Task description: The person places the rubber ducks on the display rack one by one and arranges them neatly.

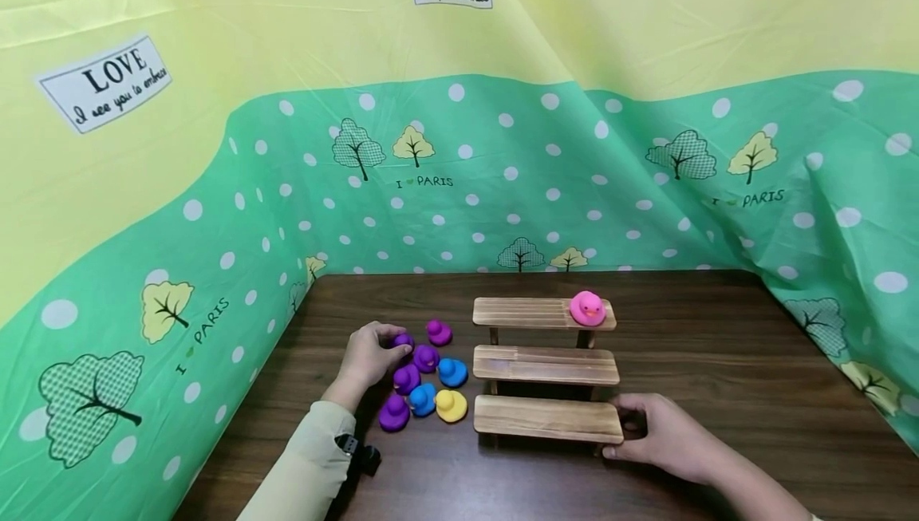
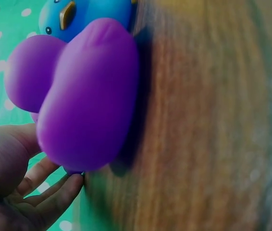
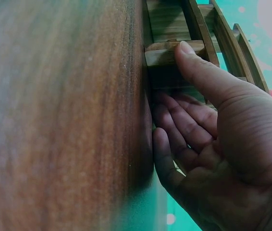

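At the back left of a cluster of rubber ducks, my left hand (image 1: 369,357) pinches a purple duck (image 1: 403,341) between thumb and fingers. In the left wrist view another purple duck (image 2: 90,101) is close to the camera and mostly hides the held one. My right hand (image 1: 668,433) grips the right end of the three-tier wooden stand (image 1: 546,417) at its lowest step. In the right wrist view its thumb lies against a leg (image 3: 162,54) and the other fingers are curled. A pink duck (image 1: 588,309) sits on the top step's right end.
Several more purple ducks (image 1: 394,413), two blue ducks (image 1: 452,372) and a yellow duck (image 1: 451,406) stand on the dark wooden table (image 1: 689,337), left of the stand. Green and yellow printed cloth (image 1: 467,210) hangs around the back and sides.
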`<act>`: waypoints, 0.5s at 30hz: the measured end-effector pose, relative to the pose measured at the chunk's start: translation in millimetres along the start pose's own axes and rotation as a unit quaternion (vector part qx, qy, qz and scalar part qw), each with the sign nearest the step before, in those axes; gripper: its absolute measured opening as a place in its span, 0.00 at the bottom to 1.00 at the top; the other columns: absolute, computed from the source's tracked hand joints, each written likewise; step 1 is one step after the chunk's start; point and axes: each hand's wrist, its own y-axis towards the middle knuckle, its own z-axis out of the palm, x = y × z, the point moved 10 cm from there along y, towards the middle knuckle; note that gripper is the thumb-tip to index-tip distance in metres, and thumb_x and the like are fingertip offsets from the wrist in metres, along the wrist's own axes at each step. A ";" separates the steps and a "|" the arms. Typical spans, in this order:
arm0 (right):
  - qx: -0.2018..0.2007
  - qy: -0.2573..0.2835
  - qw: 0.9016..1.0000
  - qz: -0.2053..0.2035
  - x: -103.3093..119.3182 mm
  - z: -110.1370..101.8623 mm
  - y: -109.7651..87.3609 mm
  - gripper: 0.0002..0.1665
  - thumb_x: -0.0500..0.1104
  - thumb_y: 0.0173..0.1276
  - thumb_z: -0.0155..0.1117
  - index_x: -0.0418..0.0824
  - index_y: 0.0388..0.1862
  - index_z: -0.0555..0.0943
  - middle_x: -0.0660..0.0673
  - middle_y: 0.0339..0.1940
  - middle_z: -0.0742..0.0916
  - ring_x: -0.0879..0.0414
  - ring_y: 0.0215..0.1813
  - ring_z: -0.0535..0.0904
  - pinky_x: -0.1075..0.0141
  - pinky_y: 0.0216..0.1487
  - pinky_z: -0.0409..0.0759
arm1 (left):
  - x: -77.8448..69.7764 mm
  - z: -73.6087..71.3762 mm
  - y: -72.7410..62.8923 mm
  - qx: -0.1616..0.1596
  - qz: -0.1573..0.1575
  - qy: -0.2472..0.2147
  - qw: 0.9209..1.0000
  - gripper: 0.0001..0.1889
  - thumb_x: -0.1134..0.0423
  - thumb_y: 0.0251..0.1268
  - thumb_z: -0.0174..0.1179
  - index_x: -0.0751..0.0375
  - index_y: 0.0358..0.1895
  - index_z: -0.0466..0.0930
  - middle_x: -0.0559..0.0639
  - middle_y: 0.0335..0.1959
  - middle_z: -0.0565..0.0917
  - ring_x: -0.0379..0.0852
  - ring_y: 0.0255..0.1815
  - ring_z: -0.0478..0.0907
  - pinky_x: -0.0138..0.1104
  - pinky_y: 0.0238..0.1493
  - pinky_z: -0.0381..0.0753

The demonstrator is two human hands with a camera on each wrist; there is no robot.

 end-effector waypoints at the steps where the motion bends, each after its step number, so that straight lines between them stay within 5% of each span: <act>1: -0.001 0.000 1.000 -0.001 0.1 0.0 0.0 0.26 0.52 0.61 0.83 0.42 0.53 0.85 0.55 0.42 0.90 0.62 0.44 0.86 0.67 0.42 0.86 | 0.2 -0.4 0.0 -0.001 0.001 -0.003 1.000 0.13 0.61 0.59 0.80 0.53 0.47 0.93 0.50 0.46 0.87 0.51 0.50 0.84 0.48 0.56 0.83; 15: -0.004 -0.008 1.000 -0.005 1.3 -0.6 -0.5 0.25 0.52 0.61 0.83 0.43 0.52 0.85 0.55 0.41 0.90 0.62 0.43 0.86 0.67 0.41 0.86 | 3.8 -6.8 -1.1 -0.030 0.004 -0.066 0.997 0.14 0.62 0.58 0.80 0.58 0.47 0.90 0.48 0.41 0.91 0.49 0.46 0.87 0.46 0.51 0.87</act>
